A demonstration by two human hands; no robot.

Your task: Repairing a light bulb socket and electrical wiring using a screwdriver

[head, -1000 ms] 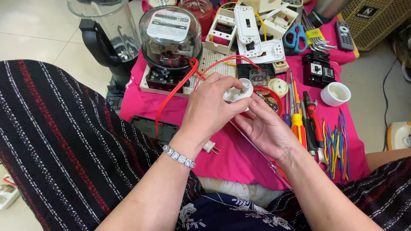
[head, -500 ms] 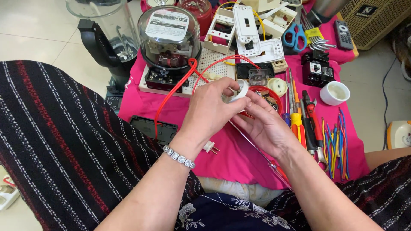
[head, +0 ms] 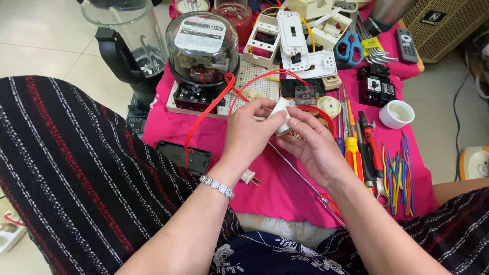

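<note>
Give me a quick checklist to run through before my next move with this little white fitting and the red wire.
1. White fitting held by both hands: ok, left hand and right hand grip it.
2. Red wire free of snags: cannot tell, it loops past the glass-domed meter.
3. Wire end seated in the fitting: cannot tell, fingers hide it.
4. Yellow-handled screwdriver within reach: ok, beside the right hand.
5. White plug lying loose on the pink cloth: ok.
</note>
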